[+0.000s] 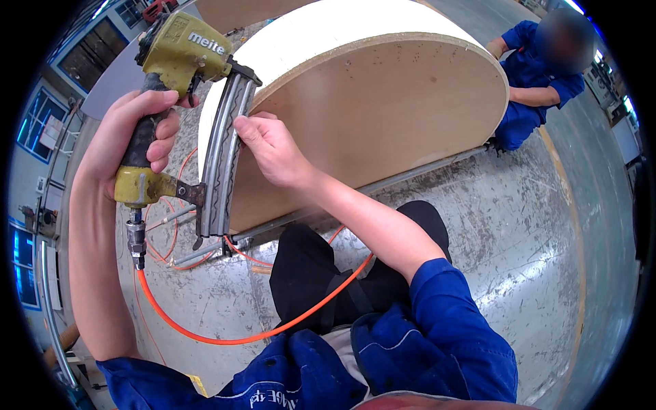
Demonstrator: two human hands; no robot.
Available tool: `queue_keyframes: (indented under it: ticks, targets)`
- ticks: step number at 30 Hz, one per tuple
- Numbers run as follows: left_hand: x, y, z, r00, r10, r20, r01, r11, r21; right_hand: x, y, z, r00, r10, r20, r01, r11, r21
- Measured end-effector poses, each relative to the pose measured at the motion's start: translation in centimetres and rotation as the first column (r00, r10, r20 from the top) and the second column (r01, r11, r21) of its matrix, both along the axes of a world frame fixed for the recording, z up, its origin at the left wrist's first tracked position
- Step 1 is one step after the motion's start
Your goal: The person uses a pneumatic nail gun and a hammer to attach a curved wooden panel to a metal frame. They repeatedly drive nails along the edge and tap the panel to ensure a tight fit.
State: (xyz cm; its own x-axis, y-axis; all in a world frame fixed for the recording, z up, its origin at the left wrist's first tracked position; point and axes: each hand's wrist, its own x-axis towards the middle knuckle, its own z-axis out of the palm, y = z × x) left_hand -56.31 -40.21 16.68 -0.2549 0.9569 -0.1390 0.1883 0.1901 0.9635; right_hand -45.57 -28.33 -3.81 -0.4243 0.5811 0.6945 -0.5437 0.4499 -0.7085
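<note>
My left hand [140, 137] is wrapped around the black grip of a yellow-green pneumatic nail gun [188, 58], which is raised on the left. Its long grey magazine [225, 154] slants down in front of a curved wooden panel [383, 109]. My right hand [273, 147] is closed, with thumb and curled fingers at the magazine's right edge; the fingertips are partly hidden. From the fitting at the base of the grip, an orange air hose [225, 339] loops across my lap. The panel has a brown face and a white curved outer band.
A co-worker in blue [536, 68] crouches at the panel's far right end, a hand near its edge. Metal bars [410, 174] run beneath the panel. Thin orange hose [171, 239] lies on the scuffed grey floor [492, 253]. Windows and a metal rail line the left side.
</note>
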Motion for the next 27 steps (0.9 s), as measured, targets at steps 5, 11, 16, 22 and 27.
queue_keyframes:
  ticks: [5,11,16,22,27]
  targets:
    - [-0.6,-0.3,-0.3,0.999,-0.037,0.015,0.037,0.999,0.006,-0.5,-0.4,-0.2,1.0,0.002,-0.001,-0.002,0.999,-0.032]
    - [-0.2,-0.5,0.0,1.0,-0.01,0.007,0.01,1.0,-0.013,-0.8,-0.2,-0.6,1.0,-0.003,0.007,0.003,1.0,-0.026]
    - [-1.3,-0.5,-0.4,1.0,-0.017,0.007,0.017,1.0,-0.021,-0.8,-0.4,-0.5,1.0,0.004,-0.007,-0.004,1.0,-0.016]
    - [-1.4,-1.0,-0.7,1.0,0.007,-0.001,-0.007,1.0,-0.013,-1.2,-0.5,-0.8,0.999,0.046,0.0,-0.046,0.999,-0.013]
    - [-1.2,-1.2,-1.0,1.0,0.015,0.006,-0.015,1.0,0.002,-1.3,-0.4,-1.1,0.997,0.065,0.041,-0.064,0.998,-0.017]
